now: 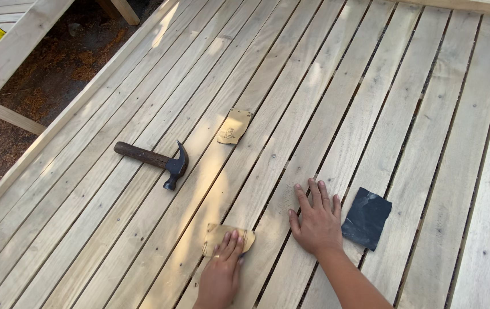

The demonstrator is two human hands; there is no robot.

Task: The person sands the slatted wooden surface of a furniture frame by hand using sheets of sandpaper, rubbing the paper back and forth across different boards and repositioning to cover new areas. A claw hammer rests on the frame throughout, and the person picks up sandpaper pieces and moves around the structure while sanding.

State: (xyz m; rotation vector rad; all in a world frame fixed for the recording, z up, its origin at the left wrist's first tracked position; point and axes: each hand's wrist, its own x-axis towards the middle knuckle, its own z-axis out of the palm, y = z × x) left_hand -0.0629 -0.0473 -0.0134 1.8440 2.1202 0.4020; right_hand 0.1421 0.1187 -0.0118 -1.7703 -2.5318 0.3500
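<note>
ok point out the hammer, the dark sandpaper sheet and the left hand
hammer (149, 157), head view, on the wooden handle.
dark sandpaper sheet (366, 218), head view, sheet's middle.
left hand (223, 269), head view, back of the hand.

Hammer (153, 161) lies left of hands; slats (405, 103) beyond open.
</note>
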